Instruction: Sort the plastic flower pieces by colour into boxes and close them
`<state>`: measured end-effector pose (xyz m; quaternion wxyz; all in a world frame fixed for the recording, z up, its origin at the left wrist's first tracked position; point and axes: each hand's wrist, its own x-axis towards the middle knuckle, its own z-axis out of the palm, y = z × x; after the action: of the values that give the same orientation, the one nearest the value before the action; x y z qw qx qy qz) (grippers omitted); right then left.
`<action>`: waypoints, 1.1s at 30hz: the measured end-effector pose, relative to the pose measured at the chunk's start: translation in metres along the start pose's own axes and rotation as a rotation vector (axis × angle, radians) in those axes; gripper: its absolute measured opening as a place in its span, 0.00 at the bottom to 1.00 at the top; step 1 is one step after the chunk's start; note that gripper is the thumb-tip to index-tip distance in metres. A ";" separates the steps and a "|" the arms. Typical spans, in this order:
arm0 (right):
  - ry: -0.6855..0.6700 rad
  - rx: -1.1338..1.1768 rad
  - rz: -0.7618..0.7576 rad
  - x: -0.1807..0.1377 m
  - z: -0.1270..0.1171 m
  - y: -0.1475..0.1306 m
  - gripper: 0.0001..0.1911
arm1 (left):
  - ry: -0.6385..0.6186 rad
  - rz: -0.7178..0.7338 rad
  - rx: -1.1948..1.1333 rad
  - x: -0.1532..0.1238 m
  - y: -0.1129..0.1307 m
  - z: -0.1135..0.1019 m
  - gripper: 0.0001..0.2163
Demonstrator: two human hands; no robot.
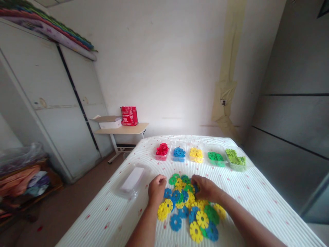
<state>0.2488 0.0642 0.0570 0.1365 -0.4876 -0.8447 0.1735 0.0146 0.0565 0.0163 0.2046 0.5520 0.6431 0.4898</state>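
Observation:
A loose pile of notched plastic discs [183, 196] in blue, yellow and green lies on the table in front of me. My left hand [156, 190] rests at the pile's left edge, fingers curled closed, and no disc shows in it. Over the pile's upper right side, my right hand [206, 188] bends its fingers down around a blue notched disc [196, 188], which they partly hide. Closer to me lie a single blue disc [175, 222] and a yellow disc [196, 232].
Along the far side stand clear tubs of red pieces [162, 149], blue pieces [179, 152], yellow pieces [196, 154], green pieces [216, 157] and light green pieces [234, 158]. A clear plastic container [132, 180] with a white slab sits left. Behind, a side table [138, 128] holds a red bag [129, 116].

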 end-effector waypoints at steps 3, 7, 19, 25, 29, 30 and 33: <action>0.007 0.073 0.001 0.000 -0.007 0.000 0.11 | 0.003 -0.011 -0.004 0.000 -0.002 0.001 0.09; 0.286 0.154 0.057 0.005 -0.018 0.010 0.05 | 0.006 0.001 0.001 0.001 -0.004 0.002 0.09; 0.139 0.236 -0.023 0.005 -0.003 -0.006 0.08 | -0.008 -0.004 0.031 0.001 -0.003 0.001 0.09; 0.234 0.119 0.125 0.021 -0.017 0.008 0.15 | -0.001 -0.012 0.024 0.001 -0.003 0.001 0.09; 0.056 -0.024 0.144 0.031 -0.013 0.011 0.20 | -0.005 -0.003 0.022 0.001 -0.002 0.001 0.10; 0.016 -0.074 0.154 0.032 -0.010 0.009 0.20 | -0.006 -0.003 0.018 0.001 -0.002 0.000 0.10; -0.029 -0.163 0.183 0.031 -0.003 0.002 0.19 | -0.008 -0.012 0.018 0.000 0.001 -0.001 0.10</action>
<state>0.2365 0.0931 0.0608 0.0680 -0.5694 -0.8099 0.1231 0.0143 0.0562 0.0174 0.2052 0.5521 0.6498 0.4804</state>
